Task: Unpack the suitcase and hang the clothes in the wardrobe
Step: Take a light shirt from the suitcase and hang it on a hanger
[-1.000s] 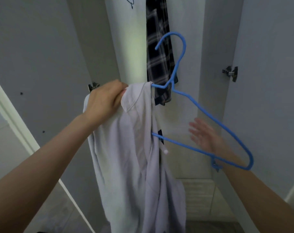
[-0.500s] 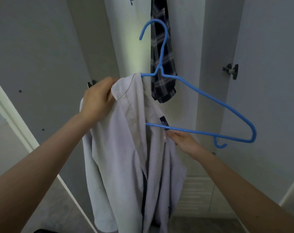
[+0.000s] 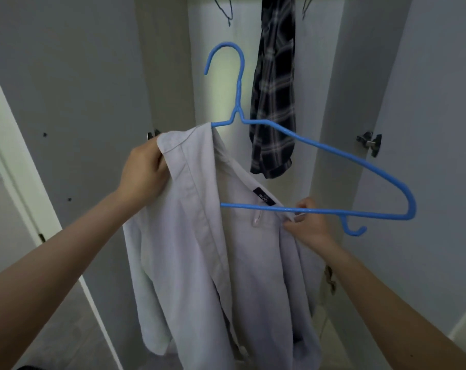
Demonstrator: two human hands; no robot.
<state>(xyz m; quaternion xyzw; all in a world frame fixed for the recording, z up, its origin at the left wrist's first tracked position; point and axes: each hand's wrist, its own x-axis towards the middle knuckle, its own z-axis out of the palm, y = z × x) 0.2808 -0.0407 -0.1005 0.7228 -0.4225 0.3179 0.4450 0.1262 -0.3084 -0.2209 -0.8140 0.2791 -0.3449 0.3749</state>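
From the head view, my left hand grips the collar of the pale grey cotton shirt, raised in front of the open white wardrobe. My right hand pinches the collar's other side beside the blue plastic hanger. A dark plaid shirt hangs inside.

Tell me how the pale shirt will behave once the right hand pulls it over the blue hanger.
The shirt hangs in folds, so it is likely floppy and light. It may slide off the hanger, whose thin right arm is bare and sloping.
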